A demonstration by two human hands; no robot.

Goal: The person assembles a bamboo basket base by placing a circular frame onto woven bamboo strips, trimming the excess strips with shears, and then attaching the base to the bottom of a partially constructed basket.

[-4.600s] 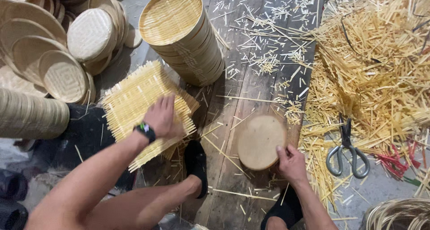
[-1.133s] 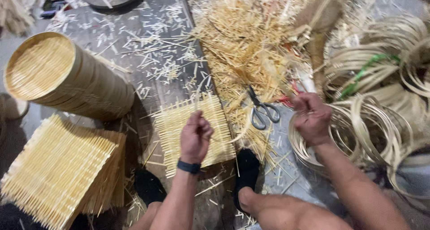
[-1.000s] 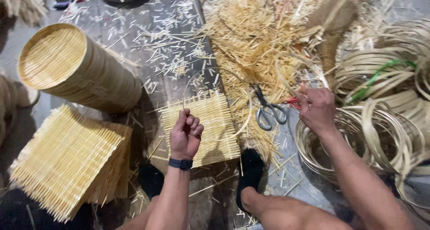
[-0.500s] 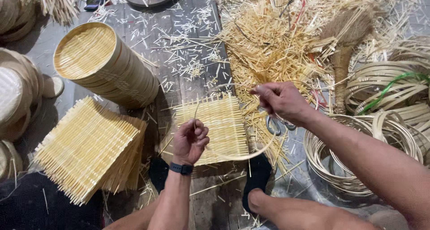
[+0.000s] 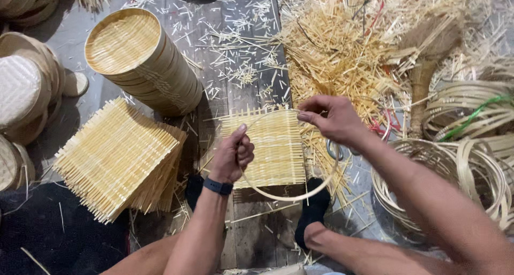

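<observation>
A thin bamboo hoop hangs over a square woven bamboo mat that lies on the wooden floor. My left hand grips the hoop's left side, thumb up, a dark band on its wrist. My right hand pinches the hoop's upper right part above the mat's right edge. The hoop's lower arc curves past the mat's near edge. My two feet in dark socks rest just below the mat.
A stack of square woven mats lies to the left. A leaning stack of round trays stands behind it, more round lids at far left. Loose bamboo sticks pile at back right; coiled hoops and a broom lie right.
My right hand reached to the hoop coils on the right, then came back over the mat with one hoop. My left hand, earlier pressing on the mat, now holds the hoop too.
</observation>
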